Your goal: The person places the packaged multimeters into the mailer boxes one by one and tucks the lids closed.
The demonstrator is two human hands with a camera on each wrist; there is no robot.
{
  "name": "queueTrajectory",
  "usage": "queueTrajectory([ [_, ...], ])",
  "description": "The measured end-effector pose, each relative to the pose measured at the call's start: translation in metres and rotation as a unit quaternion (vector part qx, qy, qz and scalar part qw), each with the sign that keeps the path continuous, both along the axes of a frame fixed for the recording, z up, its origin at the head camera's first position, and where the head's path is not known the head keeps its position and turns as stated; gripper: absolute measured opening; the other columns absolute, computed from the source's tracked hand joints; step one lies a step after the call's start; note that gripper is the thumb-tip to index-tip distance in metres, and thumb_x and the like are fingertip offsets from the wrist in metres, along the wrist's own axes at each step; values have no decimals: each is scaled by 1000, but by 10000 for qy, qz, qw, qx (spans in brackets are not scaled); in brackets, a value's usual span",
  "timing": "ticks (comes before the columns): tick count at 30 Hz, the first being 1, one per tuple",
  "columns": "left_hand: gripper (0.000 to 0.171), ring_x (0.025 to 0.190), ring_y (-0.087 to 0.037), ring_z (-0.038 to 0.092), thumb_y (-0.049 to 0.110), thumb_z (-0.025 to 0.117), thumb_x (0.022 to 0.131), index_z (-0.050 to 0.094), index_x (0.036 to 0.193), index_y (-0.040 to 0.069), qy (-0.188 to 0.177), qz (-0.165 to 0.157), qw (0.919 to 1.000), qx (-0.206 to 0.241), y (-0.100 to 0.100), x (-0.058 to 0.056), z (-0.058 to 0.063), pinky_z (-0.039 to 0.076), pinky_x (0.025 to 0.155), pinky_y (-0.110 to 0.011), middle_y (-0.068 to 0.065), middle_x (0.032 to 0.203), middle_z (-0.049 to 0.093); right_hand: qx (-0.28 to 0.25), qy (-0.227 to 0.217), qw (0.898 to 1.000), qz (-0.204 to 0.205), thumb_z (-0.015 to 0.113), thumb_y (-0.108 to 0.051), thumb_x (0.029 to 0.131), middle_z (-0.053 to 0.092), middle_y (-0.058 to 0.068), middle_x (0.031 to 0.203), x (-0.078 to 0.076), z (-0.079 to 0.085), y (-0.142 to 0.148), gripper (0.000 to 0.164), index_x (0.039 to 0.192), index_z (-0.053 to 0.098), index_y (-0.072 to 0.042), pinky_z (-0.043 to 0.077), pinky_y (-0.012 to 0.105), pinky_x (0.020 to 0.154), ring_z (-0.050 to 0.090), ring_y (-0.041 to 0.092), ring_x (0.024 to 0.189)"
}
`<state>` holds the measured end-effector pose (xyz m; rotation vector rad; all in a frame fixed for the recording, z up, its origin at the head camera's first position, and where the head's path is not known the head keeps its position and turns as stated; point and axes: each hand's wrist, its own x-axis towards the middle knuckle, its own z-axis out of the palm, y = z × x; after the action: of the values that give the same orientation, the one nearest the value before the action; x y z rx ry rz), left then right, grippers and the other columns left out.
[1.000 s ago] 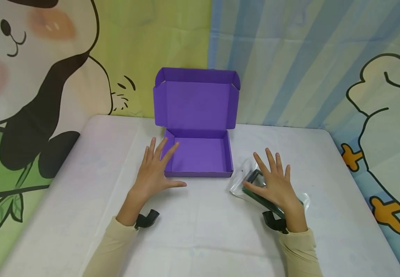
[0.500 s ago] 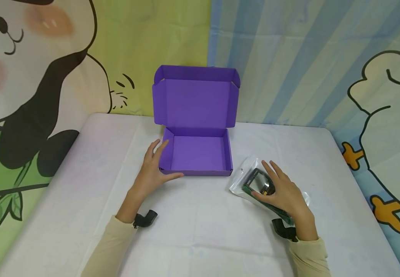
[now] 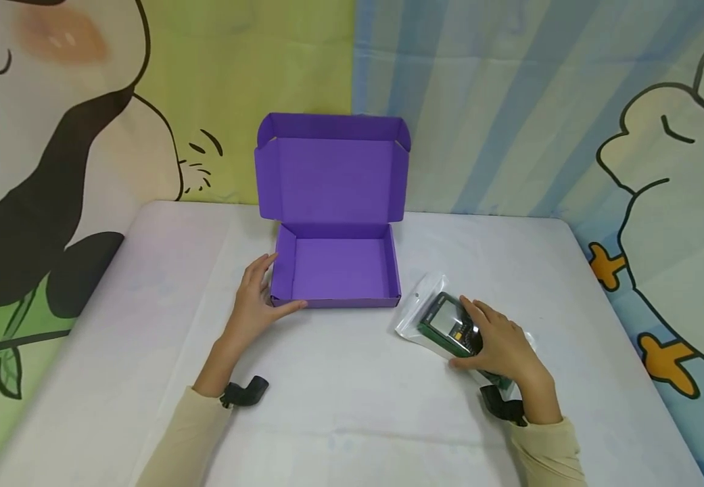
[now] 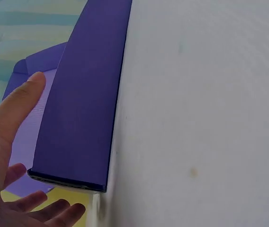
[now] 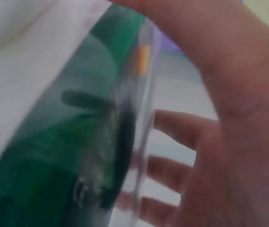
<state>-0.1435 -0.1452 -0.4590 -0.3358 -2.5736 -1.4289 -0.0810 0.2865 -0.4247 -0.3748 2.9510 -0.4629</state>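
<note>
In the head view my left hand [image 3: 250, 304] is at the left front corner of an open purple cardboard box [image 3: 335, 302]. Its thumb reaches along the front wall and its fingers lie by the left wall. The left wrist view shows the thumb [image 4: 25, 99] beside the box wall [image 4: 77, 104], the fingers loosely bent. To the right, my right hand [image 3: 504, 345] curls over a green-and-black multimeter [image 3: 449, 326] in a clear plastic bag [image 3: 412, 318], thumb on the near side, fingers on the far side. Part of the bag is hidden under the hand.
The box lid [image 3: 335, 179] stands upright at the back. A white cloth [image 3: 339, 392] covers the table. Behind it hangs a printed curtain [image 3: 291, 81] with cartoon animals. Each wrist carries a black camera mount [image 3: 245, 391].
My left hand has come down and left to the box's front corner. My right hand has lowered from above the bagged multimeter, and its spread fingers have curled round it.
</note>
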Motion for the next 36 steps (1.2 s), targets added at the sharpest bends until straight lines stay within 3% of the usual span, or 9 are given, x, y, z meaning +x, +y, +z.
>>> queueTrajectory([
  [5, 92, 134, -41, 41, 14, 90, 69, 39, 145, 1, 27, -58, 9982, 593, -3, -1, -8, 43, 104, -49, -20, 147, 35, -70, 182, 9997, -163, 87, -44, 67, 50, 30, 136, -1, -3, -6, 105, 149, 34, -5, 49, 65, 77, 54, 50, 110],
  [11, 79, 131, -39, 45, 10, 89, 69, 50, 136, -4, 135, 96, 9946, 1021, -1, -3, -15, 46, 100, -49, -17, 147, 40, -196, 187, 9990, -360, 87, -40, 67, 53, 32, 130, -1, -7, -8, 101, 147, 38, -3, 50, 61, 71, 59, 43, 100],
  [22, 73, 124, -35, 54, 7, 90, 65, 57, 129, -3, 550, 407, 9917, 1093, 3, -2, -25, 54, 90, -45, -14, 144, 49, -272, 433, 9976, -471, 88, -35, 67, 54, 35, 127, 5, -6, -10, 96, 143, 41, 0, 48, 68, 72, 57, 49, 103],
  [25, 73, 122, -34, 56, 8, 91, 65, 59, 130, 0, 516, 566, 9910, 1095, 3, 3, -27, 55, 88, -40, -12, 144, 50, -407, 561, 9964, -488, 87, -35, 67, 54, 34, 128, 9, -7, -10, 96, 144, 41, 1, 48, 68, 72, 57, 50, 105],
  [32, 71, 124, -30, 55, 9, 91, 66, 61, 129, 4, 397, 993, 9874, 1165, -11, 21, -27, 47, 86, -11, -7, 145, 50, -716, 809, 9934, -382, 88, -30, 68, 52, 32, 133, 5, -5, -21, 96, 145, 40, 1, 50, 64, 76, 54, 50, 110],
  [36, 69, 125, -34, 53, 2, 89, 66, 59, 128, -3, 301, 1296, 9838, 1200, -17, 35, -11, 46, 85, -11, -14, 144, 50, -680, 894, 9936, -117, 89, -30, 67, 53, 31, 132, -7, 0, -33, 96, 145, 41, -2, 51, 64, 78, 55, 50, 110],
])
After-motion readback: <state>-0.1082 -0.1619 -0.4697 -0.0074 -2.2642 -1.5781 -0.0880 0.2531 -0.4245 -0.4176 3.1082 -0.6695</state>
